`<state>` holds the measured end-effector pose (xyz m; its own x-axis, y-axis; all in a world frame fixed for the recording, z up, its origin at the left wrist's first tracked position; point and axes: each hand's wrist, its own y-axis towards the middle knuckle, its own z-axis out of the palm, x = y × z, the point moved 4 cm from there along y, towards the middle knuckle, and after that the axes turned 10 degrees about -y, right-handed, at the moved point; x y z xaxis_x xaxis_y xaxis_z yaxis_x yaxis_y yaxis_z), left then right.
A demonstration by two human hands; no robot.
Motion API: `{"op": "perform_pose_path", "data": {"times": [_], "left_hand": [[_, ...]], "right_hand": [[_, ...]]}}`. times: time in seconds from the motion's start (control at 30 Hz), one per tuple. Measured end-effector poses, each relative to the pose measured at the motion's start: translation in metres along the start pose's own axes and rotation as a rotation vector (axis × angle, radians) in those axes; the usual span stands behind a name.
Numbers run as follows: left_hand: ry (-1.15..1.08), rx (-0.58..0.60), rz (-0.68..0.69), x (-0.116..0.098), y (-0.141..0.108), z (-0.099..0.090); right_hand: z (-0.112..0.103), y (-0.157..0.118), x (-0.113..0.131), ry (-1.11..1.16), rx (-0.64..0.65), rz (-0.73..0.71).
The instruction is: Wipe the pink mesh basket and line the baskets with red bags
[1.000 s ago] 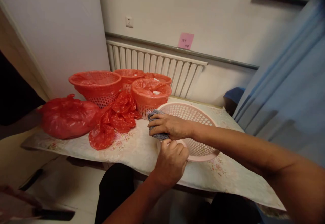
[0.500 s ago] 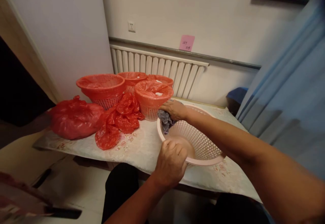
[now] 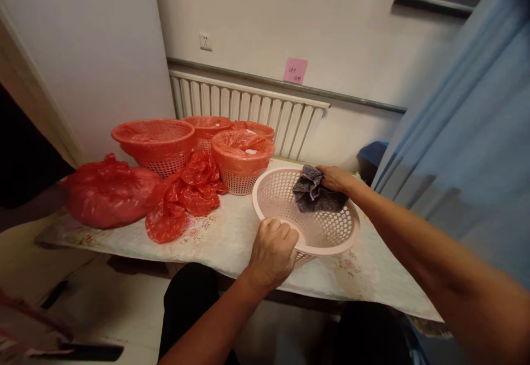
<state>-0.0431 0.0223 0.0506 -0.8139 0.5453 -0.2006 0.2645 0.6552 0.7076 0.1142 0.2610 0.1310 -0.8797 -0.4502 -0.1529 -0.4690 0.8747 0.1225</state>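
Observation:
A pale pink plastic basket (image 3: 265, 188) with perforated walls stands tilted toward me on the cloth-covered table (image 3: 232, 232). My left hand (image 3: 273, 252) is closed over its near rim, knuckles up. At the far right rim, my right hand (image 3: 336, 179) grips a dark grey cloth (image 3: 318, 194), which hangs down against the inside wall. Some of the right fingers are hidden behind the cloth. Just left of the basket is a smaller basket lined with a red plastic bag (image 3: 242, 160).
More red-lined baskets (image 3: 153, 138) stand at the back left. Before them lie a crumpled red plastic bag (image 3: 186, 199) and a full-looking red bag (image 3: 110, 194). A radiator (image 3: 248, 102) runs along the wall; a blue curtain (image 3: 451, 105) hangs at the right.
My right hand has moved with the cloth from the basket's left rim to its far right side. My left hand stays on the near rim. The view has shifted slightly.

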Motion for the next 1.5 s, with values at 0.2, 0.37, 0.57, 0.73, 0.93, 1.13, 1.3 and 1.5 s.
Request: {"op": "perform_pose_path", "data": {"times": [0.2, 0.37, 0.57, 0.73, 0.93, 1.13, 1.3, 1.5], "left_hand": [[0.062, 0.007, -0.002, -0.001, 0.003, 0.002], [0.106, -0.004, -0.025, -0.007, 0.004, 0.006], [0.101, -0.097, -0.135, -0.009, 0.017, 0.013], [0.045, -0.273, -0.380, 0.006, 0.041, 0.004], [-0.656, -0.412, -0.832, 0.026, 0.041, 0.037], [-0.931, -0.209, -0.930, 0.007, 0.013, 0.091], [-1.070, 0.091, -0.739, -0.011, 0.000, 0.111], [-0.884, -0.087, -0.659, -0.012, -0.016, 0.104]], "right_hand": [[0.000, -0.052, -0.040, 0.172, 0.012, 0.122], [0.013, -0.091, -0.055, 0.604, -0.029, 0.236], [0.018, -0.117, -0.057, 1.098, -0.193, 0.331], [-0.005, -0.135, -0.075, 1.282, -0.577, 0.372], [-0.037, -0.166, -0.067, 0.720, -0.839, 0.393], [0.003, -0.164, 0.008, 0.357, -0.593, -0.021], [0.023, -0.171, 0.055, 0.156, -0.476, -0.081], [0.016, -0.176, 0.087, 0.184, -0.509, -0.085]]}}
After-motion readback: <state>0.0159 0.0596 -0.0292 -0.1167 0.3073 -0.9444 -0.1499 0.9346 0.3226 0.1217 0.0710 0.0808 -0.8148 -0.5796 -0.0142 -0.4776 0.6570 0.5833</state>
